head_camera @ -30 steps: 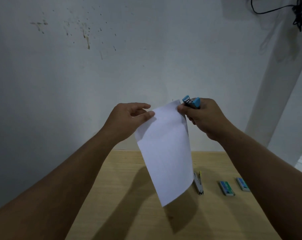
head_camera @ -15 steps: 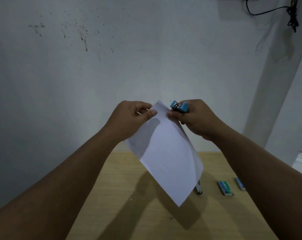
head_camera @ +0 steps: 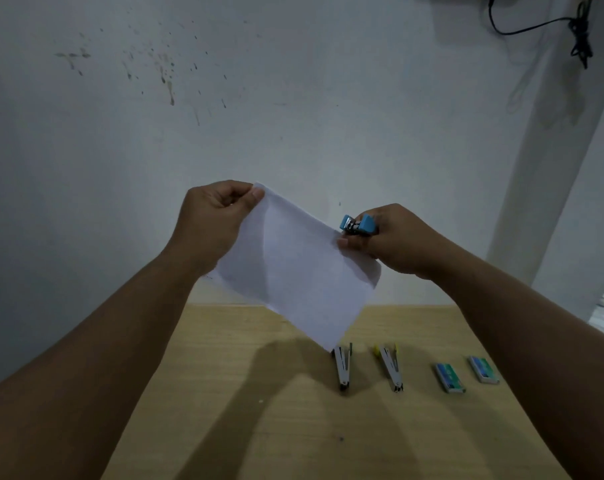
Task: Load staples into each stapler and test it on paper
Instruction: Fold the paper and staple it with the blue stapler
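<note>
Left hand (head_camera: 214,220) pinches paper (head_camera: 293,268); right hand (head_camera: 394,244) grips stapler (head_camera: 357,225) at its edge—a shallow bite could tear out.

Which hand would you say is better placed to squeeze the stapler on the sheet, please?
The right hand, probably: it already holds the blue stapler at the paper's edge. The left hand is busy pinching the opposite corner to keep the sheet up.

Table (head_camera: 224,393) — left half bare, open to reach; right half barred by two staplers (head_camera: 342,367) (head_camera: 390,370), two staple boxes (head_camera: 450,377) (head_camera: 484,369) — raised paper (head_camera: 293,268) overhangs.
</note>
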